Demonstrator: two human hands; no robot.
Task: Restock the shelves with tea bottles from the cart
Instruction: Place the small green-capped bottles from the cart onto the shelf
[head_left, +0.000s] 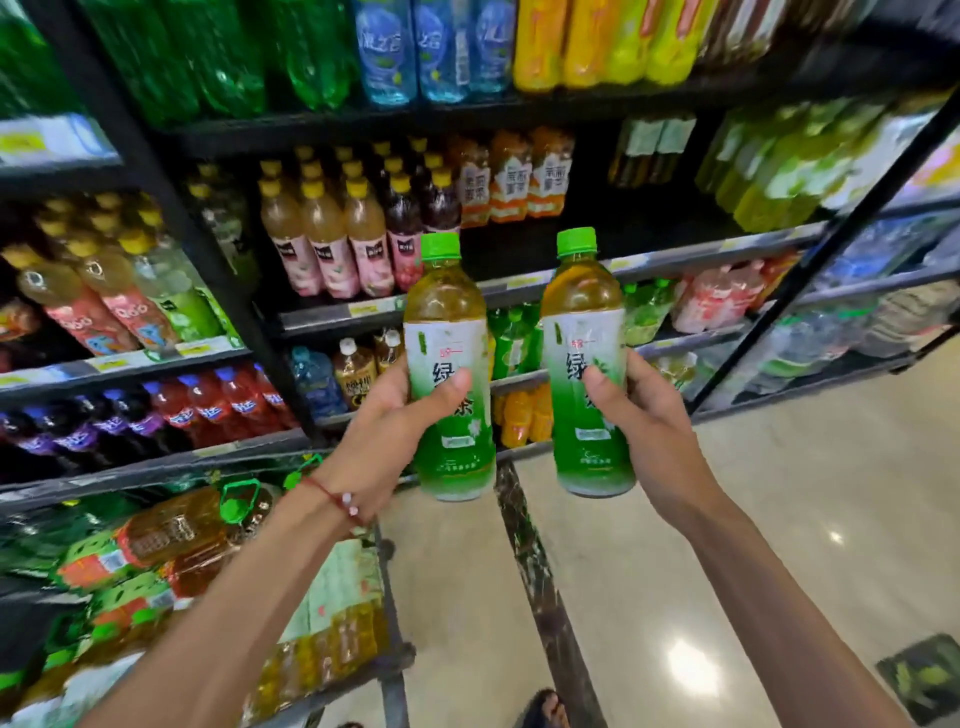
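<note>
I hold two green tea bottles upright in front of the shelves, each with a green cap and a white-and-green label. My left hand (400, 415) grips the left tea bottle (448, 332) round its middle, thumb across the label. My right hand (631, 410) grips the right tea bottle (584, 312) the same way. The cart (387, 670) stands at the lower left, loaded with packs of tea bottles (156, 540). Behind the right bottle, the middle shelf (550, 283) has a dark gap (545, 244) between the orange-labelled bottles and the green bottles.
Black shelving (171, 208) runs across the view, packed with juice, soda and water bottles. A slanted black upright (810, 275) marks the shelf's right end. Glossy beige floor (727, 519) lies at the right, and a foot (543, 709) shows at the bottom.
</note>
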